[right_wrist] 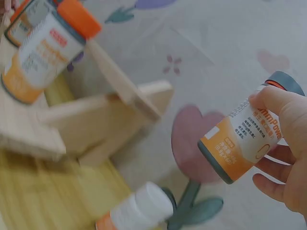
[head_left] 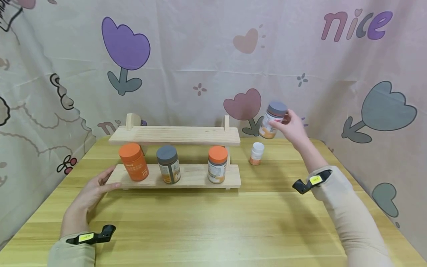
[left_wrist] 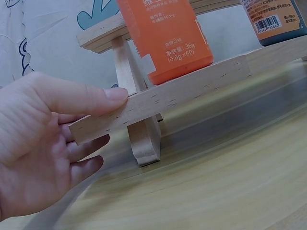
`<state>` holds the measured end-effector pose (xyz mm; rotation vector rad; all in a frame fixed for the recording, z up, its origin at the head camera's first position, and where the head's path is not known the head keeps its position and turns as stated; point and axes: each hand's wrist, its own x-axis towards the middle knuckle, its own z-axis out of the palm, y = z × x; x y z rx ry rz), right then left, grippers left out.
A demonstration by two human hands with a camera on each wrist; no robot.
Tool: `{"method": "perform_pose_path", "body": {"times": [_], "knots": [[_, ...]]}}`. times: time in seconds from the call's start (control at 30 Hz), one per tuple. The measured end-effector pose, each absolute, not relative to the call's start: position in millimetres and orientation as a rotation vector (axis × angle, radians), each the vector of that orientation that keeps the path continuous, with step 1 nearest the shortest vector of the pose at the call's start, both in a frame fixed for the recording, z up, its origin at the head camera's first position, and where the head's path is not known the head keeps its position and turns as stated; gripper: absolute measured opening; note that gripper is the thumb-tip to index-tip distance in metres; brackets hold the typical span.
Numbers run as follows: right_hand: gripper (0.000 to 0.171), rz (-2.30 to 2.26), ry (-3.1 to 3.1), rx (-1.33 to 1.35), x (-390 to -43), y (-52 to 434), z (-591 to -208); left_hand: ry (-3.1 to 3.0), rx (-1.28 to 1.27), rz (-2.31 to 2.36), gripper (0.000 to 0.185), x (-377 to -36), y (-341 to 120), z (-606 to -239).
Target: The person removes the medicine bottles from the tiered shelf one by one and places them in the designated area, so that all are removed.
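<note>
My right hand (head_left: 293, 128) holds a supplement bottle (right_wrist: 240, 134) with a grey-blue cap and a white and orange label, tilted in the air right of the rack. At the left end of the two-tier wooden rack (head_left: 180, 134), my left hand (left_wrist: 48, 129) grips the lower board (left_wrist: 192, 96), thumb on its front edge and fingers below. On that board stand an all-orange bottle (head_left: 133, 163) nearest the left hand, a grey-capped bottle (head_left: 168, 165) in the middle and an orange-capped bottle (head_left: 217, 165) at the right.
A small white bottle (head_left: 257, 152) with an orange base stands on the wooden table (head_left: 200, 222), right of the rack and below the raised bottle. Behind the table hangs a printed cloth (head_left: 186, 48) with flowers and hearts, which also runs along both sides.
</note>
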<state>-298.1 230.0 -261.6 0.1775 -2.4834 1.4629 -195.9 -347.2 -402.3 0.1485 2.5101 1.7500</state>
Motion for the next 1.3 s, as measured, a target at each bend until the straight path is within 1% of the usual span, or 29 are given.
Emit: {"method": "perform_pose_path", "body": {"times": [0.3, 0.63, 0.77, 1.3], "knots": [[0.066, 1.291, -2.524, 0.077, -287.9, 270.0, -288.7, 2.516, 0.14, 1.749, 0.083, -195.0, -345.2, -401.3], [0.07, 1.289, -2.536, -0.012, -284.6, 302.6, -327.0, 2.516, 0.152, 1.729, 0.082, -192.7, -345.7, -402.1], [0.073, 1.283, -2.537, -0.074, -284.6, 309.2, -340.4, 2.508, 0.154, 1.738, 0.082, -193.1, -345.4, -402.1], [0.066, 1.348, -2.497, -0.098, -287.3, 317.5, -379.8, 2.493, 0.158, 1.75, 0.081, -195.3, -347.3, -403.3]]}}
